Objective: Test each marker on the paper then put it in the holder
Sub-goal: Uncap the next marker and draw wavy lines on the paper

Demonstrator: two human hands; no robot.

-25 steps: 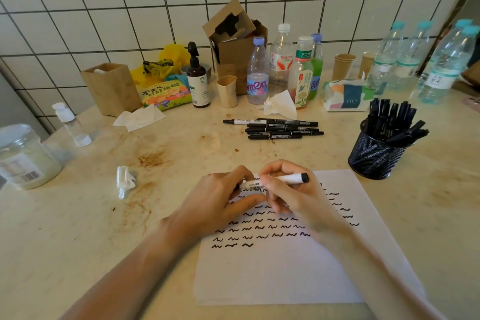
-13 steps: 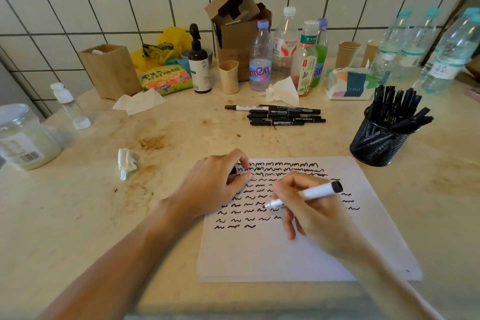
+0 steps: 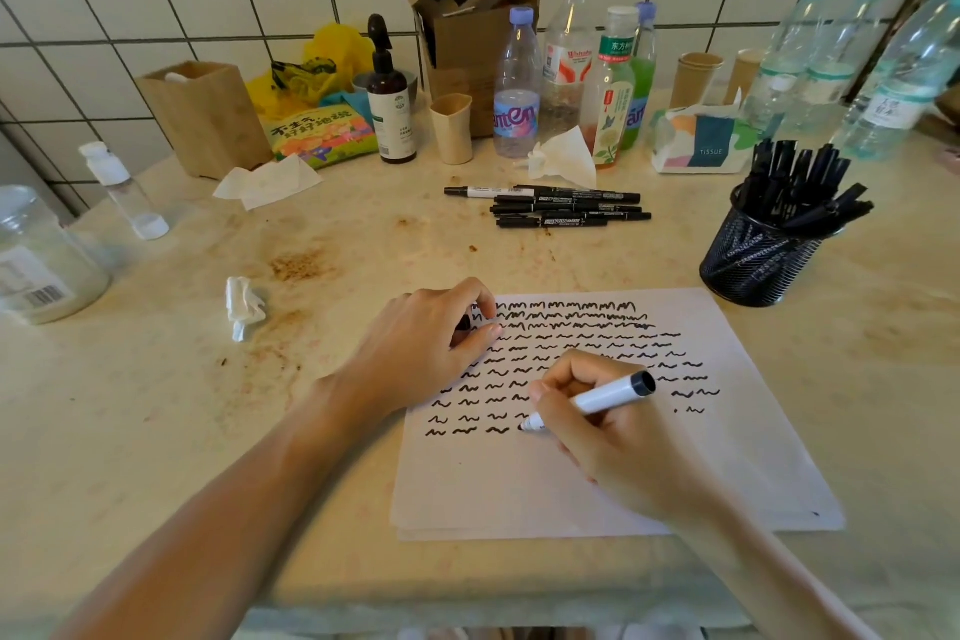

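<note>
My right hand (image 3: 618, 437) grips a white marker (image 3: 605, 398) like a pen, its black tip touching the paper (image 3: 649, 473) at the end of the lowest row of black squiggles. My left hand (image 3: 426, 348) rests on the paper's upper left corner with fingers curled round a small black cap (image 3: 464, 323). Several black markers (image 3: 558, 208) lie in a row on the table behind the paper. The black mesh holder (image 3: 753, 263), filled with several black markers, stands to the right of the paper's far edge.
Bottles (image 3: 569, 68), a cardboard box (image 3: 467, 16), paper cups (image 3: 693, 78), a tissue pack (image 3: 698, 140) and a brown pump bottle (image 3: 389, 104) crowd the tiled back wall. A glass jar (image 3: 36, 260), small spray bottle (image 3: 122, 190) and crumpled tissue (image 3: 243, 307) lie left.
The marker was uncapped; my left hand kept the cap and settled on the paper's corner. My right hand turned the marker and lowered its tip onto the paper.
</note>
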